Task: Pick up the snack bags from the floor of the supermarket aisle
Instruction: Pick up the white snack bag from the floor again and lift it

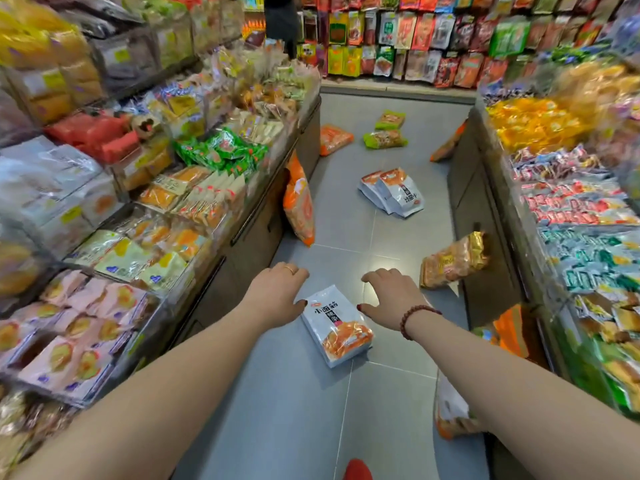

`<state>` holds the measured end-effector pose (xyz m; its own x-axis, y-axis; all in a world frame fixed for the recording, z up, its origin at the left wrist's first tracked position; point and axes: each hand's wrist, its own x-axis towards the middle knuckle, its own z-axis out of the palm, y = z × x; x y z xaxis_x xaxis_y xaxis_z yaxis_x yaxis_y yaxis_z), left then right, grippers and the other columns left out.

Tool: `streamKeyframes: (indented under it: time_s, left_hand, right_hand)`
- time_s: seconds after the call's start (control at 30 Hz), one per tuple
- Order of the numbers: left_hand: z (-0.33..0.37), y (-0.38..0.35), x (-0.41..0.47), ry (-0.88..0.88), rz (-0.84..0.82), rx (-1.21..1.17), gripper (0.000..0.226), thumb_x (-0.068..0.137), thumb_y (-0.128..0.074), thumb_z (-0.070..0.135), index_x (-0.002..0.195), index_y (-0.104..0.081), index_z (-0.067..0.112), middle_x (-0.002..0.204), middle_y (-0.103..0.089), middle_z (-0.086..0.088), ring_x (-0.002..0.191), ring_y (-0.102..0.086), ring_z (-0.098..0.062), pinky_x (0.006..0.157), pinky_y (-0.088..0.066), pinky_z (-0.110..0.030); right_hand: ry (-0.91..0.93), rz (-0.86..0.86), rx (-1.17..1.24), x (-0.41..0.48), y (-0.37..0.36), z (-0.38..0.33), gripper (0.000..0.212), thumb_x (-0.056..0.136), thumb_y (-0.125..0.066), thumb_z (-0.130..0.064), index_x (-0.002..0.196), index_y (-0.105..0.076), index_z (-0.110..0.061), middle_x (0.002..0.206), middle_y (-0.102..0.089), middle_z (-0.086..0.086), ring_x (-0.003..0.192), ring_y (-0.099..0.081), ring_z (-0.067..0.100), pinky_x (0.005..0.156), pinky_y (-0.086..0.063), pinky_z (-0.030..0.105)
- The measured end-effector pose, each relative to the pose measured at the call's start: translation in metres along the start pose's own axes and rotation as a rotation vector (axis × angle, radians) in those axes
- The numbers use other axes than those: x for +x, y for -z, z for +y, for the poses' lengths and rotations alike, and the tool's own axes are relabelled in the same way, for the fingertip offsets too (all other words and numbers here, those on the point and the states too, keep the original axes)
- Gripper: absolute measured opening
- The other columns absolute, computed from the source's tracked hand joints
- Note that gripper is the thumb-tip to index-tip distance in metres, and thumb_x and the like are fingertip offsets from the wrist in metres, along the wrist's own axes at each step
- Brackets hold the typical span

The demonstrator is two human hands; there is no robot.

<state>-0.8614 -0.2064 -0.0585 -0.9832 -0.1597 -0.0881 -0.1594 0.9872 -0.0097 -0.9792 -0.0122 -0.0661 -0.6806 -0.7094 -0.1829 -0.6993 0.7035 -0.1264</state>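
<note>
As L hand (277, 292), R hand (391, 299) hover, flat glossy snack bag (337, 329) btwn

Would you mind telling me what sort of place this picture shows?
Probably a supermarket snack aisle: counters of packaged snacks line both sides, hanging packets cover the far wall, and a grey tiled floor runs between.

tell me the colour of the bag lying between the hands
The bag is white with black characters and an orange lower end; the head view shows it.
</note>
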Motion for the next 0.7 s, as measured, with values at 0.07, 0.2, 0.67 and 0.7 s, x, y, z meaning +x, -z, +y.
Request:
streamKeyframes:
  time_s: [0.07,0.2,0.67,0.7]
  left_hand:
    - [0.003,-0.001,0.028,0.028,0.010,-0.035,0.049,0.089,-0.054,0.042,0.130,-0.043,0.017,0.126,-0.052,-0.004,0.118,-0.047,-0.024,0.088,-0.042,-0.035]
    - [0.000,-0.010,0.075,0.042,-0.042,-0.083,0.051,0.090,-0.054,0.042,0.133,-0.041,0.018,0.129,-0.050,-0.004,0.121,-0.045,-0.023,0.090,-0.042,-0.035]
    - [-0.072,-0.079,0.248,0.185,-0.180,-0.248,0.054,0.090,-0.055,0.040,0.137,-0.040,0.018,0.133,-0.049,-0.004,0.124,-0.044,-0.022,0.094,-0.042,-0.034]
    - [-0.076,-0.088,0.254,0.213,-0.205,-0.267,0.054,0.090,-0.055,0.040,0.137,-0.040,0.018,0.134,-0.048,-0.004,0.125,-0.044,-0.023,0.095,-0.042,-0.034]
  right_hand:
    - [0.006,-0.014,-0.007,0.026,0.003,0.022,0.059,0.087,-0.056,-0.049,0.138,-0.040,-0.024,0.140,-0.046,0.000,0.128,-0.041,0.022,0.103,-0.035,0.037]
    - [-0.014,-0.033,0.013,0.073,0.007,0.056,0.059,0.087,-0.055,-0.049,0.138,-0.040,-0.023,0.139,-0.047,0.001,0.127,-0.042,0.023,0.102,-0.036,0.037]
    - [0.011,-0.175,0.026,0.269,-0.021,0.115,0.058,0.089,-0.055,-0.047,0.139,-0.041,-0.021,0.141,-0.046,0.002,0.129,-0.041,0.024,0.104,-0.036,0.036]
    - [0.012,-0.188,0.044,0.279,-0.027,0.118,0.058,0.089,-0.055,-0.046,0.139,-0.041,-0.021,0.141,-0.046,0.003,0.129,-0.041,0.024,0.104,-0.036,0.036]
